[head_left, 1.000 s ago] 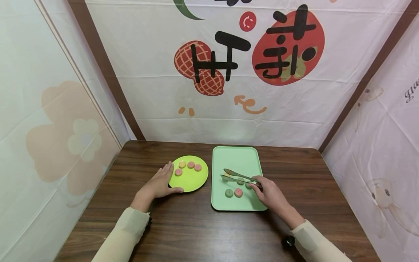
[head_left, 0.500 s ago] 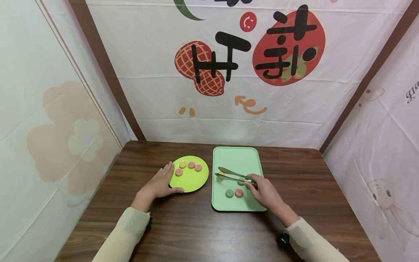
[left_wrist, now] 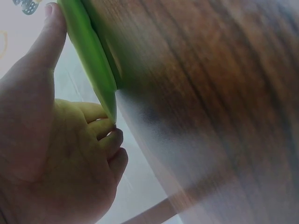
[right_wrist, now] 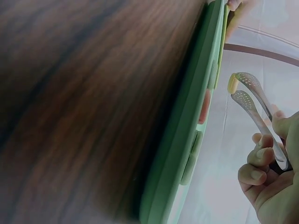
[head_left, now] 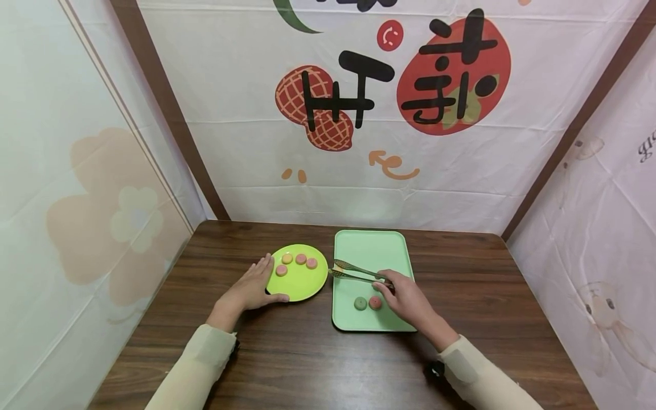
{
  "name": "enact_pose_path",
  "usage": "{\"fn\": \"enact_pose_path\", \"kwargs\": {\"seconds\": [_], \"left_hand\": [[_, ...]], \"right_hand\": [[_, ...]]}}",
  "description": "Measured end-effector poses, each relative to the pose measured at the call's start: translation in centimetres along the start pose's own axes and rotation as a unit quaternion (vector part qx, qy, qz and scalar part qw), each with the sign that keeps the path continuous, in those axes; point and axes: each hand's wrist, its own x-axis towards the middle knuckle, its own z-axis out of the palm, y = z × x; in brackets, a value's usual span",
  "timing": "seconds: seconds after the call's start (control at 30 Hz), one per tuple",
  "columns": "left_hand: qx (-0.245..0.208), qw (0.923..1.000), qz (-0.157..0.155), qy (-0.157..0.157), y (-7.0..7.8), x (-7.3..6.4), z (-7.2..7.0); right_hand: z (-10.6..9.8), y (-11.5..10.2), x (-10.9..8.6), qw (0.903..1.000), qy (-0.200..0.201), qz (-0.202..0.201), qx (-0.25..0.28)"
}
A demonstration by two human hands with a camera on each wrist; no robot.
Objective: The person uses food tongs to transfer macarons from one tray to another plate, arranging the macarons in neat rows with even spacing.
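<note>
My right hand [head_left: 410, 296] holds perforated metal tongs [head_left: 357, 268] above the left edge of the light green tray [head_left: 370, 245]. In the right wrist view, a yellow macaron [right_wrist: 232, 84] sits between the tong tips, raised above the tray. My left hand [head_left: 250, 289] rests against the yellow-green plate [head_left: 302, 286], fingers straight along its left rim and thumb at the front. On that plate lie a yellow macaron [head_left: 287, 258] and several pink macarons [head_left: 300, 258]. A green macaron [head_left: 360, 303] and a reddish-pink macaron [head_left: 376, 302] lie on the tray's near half.
Plate and tray stand side by side on a dark wood table [head_left: 318, 364], a narrow gap between them. A printed cloth [head_left: 246, 159] hangs behind the table, with more cloth at both sides. More green macaron [right_wrist: 191, 158] shows on the tray in the right wrist view.
My right hand has carried the tongs and yellow macaron leftward across the tray toward the plate. The left hand and the plate keep their places.
</note>
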Motion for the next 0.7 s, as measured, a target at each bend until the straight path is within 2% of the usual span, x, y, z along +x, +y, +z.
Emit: {"fn": "enact_pose_path", "kwargs": {"seconds": [0.33, 0.7], "left_hand": [[0.001, 1.0000, 0.000, 0.001, -0.3, 0.1, 0.3], [0.001, 1.0000, 0.000, 0.001, -0.3, 0.1, 0.3]], "right_hand": [[0.6, -0.8, 1.1, 0.9998, -0.006, -0.017, 0.006], [1.4, -1.6, 2.4, 0.9995, -0.027, -0.004, 0.019]]}}
